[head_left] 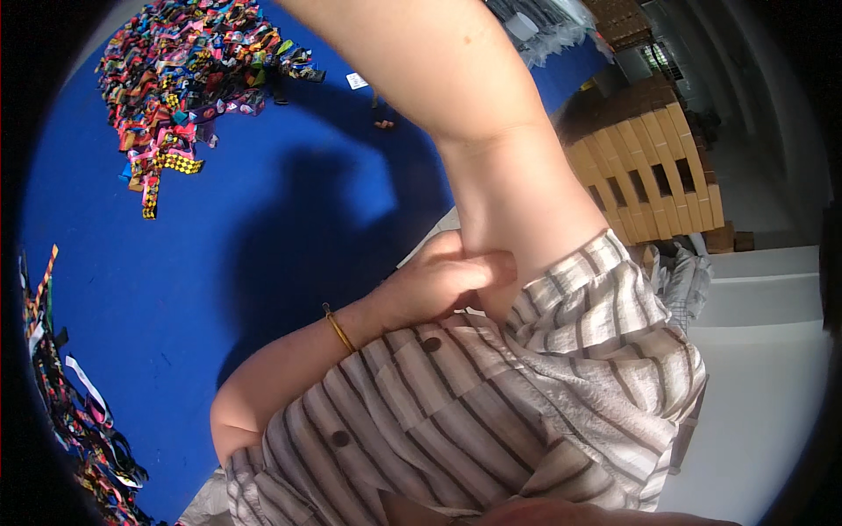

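Observation:
My left hand (438,280), with a gold-coloured bracelet at its wrist, lies across my chest. Its fingers are bent and closed against the inner side of my right arm (517,193), just below the striped sleeve (570,285); some fingertips are hidden. That right arm reaches up past the top edge, so my right hand is out of the picture. Beyond the arms, a large heap of short, many-coloured patterned fabric strips (189,74) covers the far left of a blue table (175,289). A small white tag (356,81) sits near the heap.
Long dark and coloured straps (83,412) lie along the table's left edge. Clear plastic bags (548,31) are at the far right. Stacked cardboard boxes (649,171) stand to the right, near a white wall (759,386). A small brownish piece (383,124) lies by my right arm's shadow.

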Demonstrator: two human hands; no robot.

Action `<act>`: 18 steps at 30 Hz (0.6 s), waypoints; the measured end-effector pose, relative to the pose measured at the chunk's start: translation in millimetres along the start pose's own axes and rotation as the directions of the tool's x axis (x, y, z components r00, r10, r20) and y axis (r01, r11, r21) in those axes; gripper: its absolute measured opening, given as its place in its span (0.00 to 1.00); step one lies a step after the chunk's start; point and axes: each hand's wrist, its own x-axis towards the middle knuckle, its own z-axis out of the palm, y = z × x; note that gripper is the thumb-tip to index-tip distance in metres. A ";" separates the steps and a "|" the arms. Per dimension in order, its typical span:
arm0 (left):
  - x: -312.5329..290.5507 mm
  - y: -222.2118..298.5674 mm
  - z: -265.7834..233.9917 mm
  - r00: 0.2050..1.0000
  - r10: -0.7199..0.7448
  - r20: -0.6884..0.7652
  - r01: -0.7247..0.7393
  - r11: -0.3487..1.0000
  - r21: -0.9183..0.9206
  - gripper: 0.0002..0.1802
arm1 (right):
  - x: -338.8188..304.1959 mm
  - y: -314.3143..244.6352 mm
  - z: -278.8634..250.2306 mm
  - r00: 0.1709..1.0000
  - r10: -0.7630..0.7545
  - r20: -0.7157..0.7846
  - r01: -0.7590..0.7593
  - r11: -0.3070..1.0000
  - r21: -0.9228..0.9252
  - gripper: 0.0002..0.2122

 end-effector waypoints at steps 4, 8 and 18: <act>1.4 -0.4 10.4 0.997 0.072 -0.005 -0.065 0.933 0.353 0.15 | -9.9 -4.9 16.2 0.998 0.055 -0.031 -0.057 0.994 -0.090 0.15; -8.5 8.5 16.1 0.999 0.008 -0.032 0.001 0.957 0.290 0.17 | -5.9 34.7 54.0 0.974 0.188 0.125 -0.129 0.919 -0.372 0.19; -31.1 34.3 36.1 0.993 -0.047 0.108 0.057 0.994 -0.089 0.24 | -14.6 54.2 81.2 0.973 0.058 0.225 0.100 0.772 -0.628 0.19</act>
